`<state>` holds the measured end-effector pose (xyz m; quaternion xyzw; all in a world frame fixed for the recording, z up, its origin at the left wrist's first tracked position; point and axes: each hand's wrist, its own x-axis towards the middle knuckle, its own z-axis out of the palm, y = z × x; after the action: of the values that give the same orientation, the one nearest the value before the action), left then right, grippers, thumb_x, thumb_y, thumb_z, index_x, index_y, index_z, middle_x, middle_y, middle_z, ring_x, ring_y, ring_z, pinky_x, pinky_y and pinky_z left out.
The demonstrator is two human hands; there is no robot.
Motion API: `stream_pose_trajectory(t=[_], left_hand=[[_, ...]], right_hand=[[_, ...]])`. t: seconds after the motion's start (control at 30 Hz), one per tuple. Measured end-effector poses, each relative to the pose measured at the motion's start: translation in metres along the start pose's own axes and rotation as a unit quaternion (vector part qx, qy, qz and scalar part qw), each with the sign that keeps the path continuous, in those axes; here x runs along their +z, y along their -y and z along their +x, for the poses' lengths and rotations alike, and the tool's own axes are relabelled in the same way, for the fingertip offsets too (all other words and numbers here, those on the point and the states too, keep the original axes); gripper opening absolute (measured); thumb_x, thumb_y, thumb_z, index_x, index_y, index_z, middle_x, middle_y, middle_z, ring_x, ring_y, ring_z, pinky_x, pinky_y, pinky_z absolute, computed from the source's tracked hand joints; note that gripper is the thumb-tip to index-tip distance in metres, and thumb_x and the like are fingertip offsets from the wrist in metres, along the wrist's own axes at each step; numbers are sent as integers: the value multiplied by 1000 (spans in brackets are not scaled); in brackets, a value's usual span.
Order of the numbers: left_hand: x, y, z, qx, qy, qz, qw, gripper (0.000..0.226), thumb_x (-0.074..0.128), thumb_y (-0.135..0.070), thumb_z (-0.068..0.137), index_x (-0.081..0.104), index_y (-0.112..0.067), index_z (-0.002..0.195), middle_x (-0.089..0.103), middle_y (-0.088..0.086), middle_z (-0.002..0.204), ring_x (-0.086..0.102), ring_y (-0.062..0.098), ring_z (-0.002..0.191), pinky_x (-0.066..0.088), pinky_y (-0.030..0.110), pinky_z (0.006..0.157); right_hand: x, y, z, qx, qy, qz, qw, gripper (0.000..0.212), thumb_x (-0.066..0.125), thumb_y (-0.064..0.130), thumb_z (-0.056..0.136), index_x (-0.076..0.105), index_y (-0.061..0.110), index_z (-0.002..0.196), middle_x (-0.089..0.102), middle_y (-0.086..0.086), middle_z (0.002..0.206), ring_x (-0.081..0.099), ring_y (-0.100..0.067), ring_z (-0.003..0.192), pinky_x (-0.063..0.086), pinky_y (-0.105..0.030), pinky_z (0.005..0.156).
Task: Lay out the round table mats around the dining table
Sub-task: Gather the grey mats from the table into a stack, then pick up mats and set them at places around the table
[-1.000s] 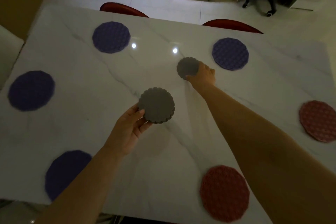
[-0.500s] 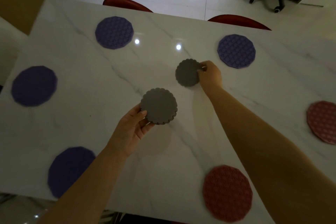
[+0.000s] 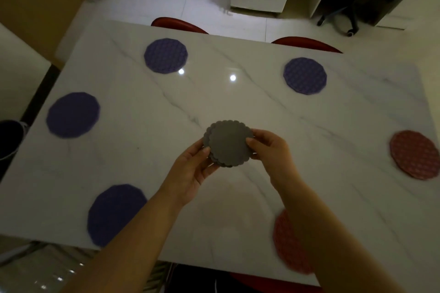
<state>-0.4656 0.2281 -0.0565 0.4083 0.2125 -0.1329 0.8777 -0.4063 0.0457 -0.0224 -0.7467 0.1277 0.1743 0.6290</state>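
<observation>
Now that the right hand [image 3: 271, 150] has brought its grey scalloped mat [image 3: 229, 141] off the marble table [image 3: 142, 150] onto the one in the left hand [image 3: 190, 173], both pinch the stack [image 3: 214, 158] by its edges just above the table's centre. Purple mats [image 3: 166, 56] and red mats [image 3: 414, 153] already ring the table, so the greys seem left over.

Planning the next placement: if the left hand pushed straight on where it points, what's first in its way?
The left hand meets the grey mats it pinches; the right hand holds their other edge. Beyond, seemingly bare table; depth unclear.
</observation>
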Motion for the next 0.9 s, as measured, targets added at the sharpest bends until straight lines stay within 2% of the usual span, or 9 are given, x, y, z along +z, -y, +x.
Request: stream_pose_trajectory(t=[0.1, 0.2, 0.27, 0.33, 0.43, 0.53, 0.6, 0.7, 0.9], left_hand=[[0, 3, -12, -1, 24, 3, 1000, 37, 60, -19, 88, 63, -22, 124, 66, 7, 126, 63, 24, 115, 55, 28, 83], [2, 6, -24, -5, 61, 35, 997, 39, 56, -22, 91, 58, -25, 130, 62, 5, 131, 60, 24, 119, 54, 28, 87], [3, 9, -32, -1, 70, 84, 994, 40, 50, -23, 96, 52, -28, 135, 60, 1, 134, 58, 22, 122, 53, 28, 89], [6, 14, -39, 2, 60, 114, 992, 38, 43, -25, 100, 49, -28, 138, 61, -4, 133, 59, 20, 120, 53, 29, 88], [12, 22, -50, 12, 31, 155, 987, 37, 37, -30, 101, 48, -31, 137, 63, -7, 130, 63, 15, 114, 55, 28, 83], [18, 28, -57, 34, 21, 225, 974, 43, 40, -32, 99, 39, -29, 142, 52, -2, 139, 59, 15, 119, 55, 27, 87], [20, 31, -60, 46, 24, 263, 964, 48, 39, -28, 100, 31, -22, 148, 44, 2, 146, 52, 18, 125, 53, 28, 92], [25, 35, -62, 54, 36, 302, 951, 48, 35, -25, 102, 27, -18, 149, 42, 5, 147, 50, 19, 126, 52, 24, 92], [25, 35, -63, 52, 20, 337, 940, 47, 41, -24, 100, 29, -17, 145, 44, 5, 139, 54, 13, 111, 54, 16, 76]], right_hand=[[3, -6, -15, -23, -37, -57, 997, 25, 61, 13, 88, 66, 19, 111, 68, 13, 91, 65, -1, 79, 53, -17, 68], [6, -15, -31, -15, -56, -70, 996, 29, 58, 17, 90, 61, 21, 119, 66, 4, 108, 65, -12, 91, 57, -33, 80], [9, -21, -41, -20, -61, -92, 994, 34, 56, 17, 92, 57, 20, 125, 64, -1, 117, 63, -16, 95, 56, -36, 84], [11, -25, -49, -21, -76, -119, 990, 39, 55, 18, 93, 51, 19, 131, 60, -3, 124, 62, -17, 97, 53, -32, 84], [13, -31, -61, -21, -95, -153, 983, 45, 52, 21, 95, 43, 15, 138, 54, -6, 134, 57, -24, 112, 49, -40, 96], [14, -37, -70, -20, -104, -159, 982, 46, 47, 21, 97, 38, 12, 141, 47, -8, 141, 48, -25, 125, 41, -40, 106], [15, -40, -74, -12, -100, -160, 982, 45, 43, 21, 98, 37, 11, 142, 45, -10, 142, 45, -25, 127, 38, -32, 104], [17, -43, -77, 8, -76, -157, 985, 47, 39, 22, 100, 32, 9, 144, 42, -13, 141, 45, -28, 125, 42, -34, 100], [15, -47, -82, 8, -53, -164, 985, 43, 40, 14, 98, 37, 8, 140, 45, -14, 139, 48, -27, 122, 46, -34, 99]])
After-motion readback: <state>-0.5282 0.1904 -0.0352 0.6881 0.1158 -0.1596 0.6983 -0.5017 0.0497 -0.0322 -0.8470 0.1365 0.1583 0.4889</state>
